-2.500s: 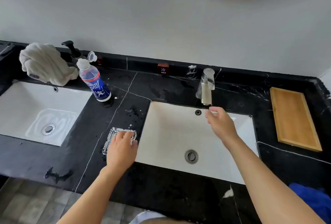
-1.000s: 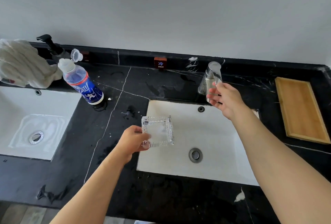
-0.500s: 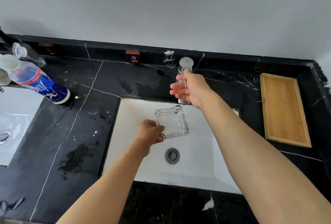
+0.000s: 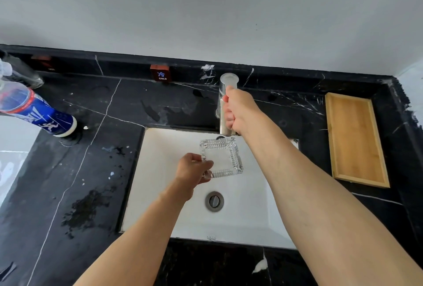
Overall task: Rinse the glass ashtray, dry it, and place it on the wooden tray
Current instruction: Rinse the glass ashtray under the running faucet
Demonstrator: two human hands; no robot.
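The square clear glass ashtray [image 4: 223,157] hangs over the white sink basin [image 4: 160,171], just below the faucet spout. My left hand [image 4: 193,170] grips its near left corner and holds it roughly level. My right hand [image 4: 237,109] is wrapped around the chrome faucet [image 4: 227,80] at the back of the basin. No water stream is visible. The wooden tray [image 4: 356,139] lies bare on the black counter to the right of the sink.
A blue-labelled plastic bottle [image 4: 34,111] stands on the black marble counter [image 4: 91,148] at the left, with wet patches near it. A second white basin [image 4: 9,148] shows at the left edge. A small "COLD" sign [image 4: 161,75] sits on the backsplash. The drain [image 4: 214,201] is below the ashtray.
My left hand lifted the ashtray off the counter and carried it right, under the faucet. My right hand rose from the basin and closed around the faucet. The view shifted right.
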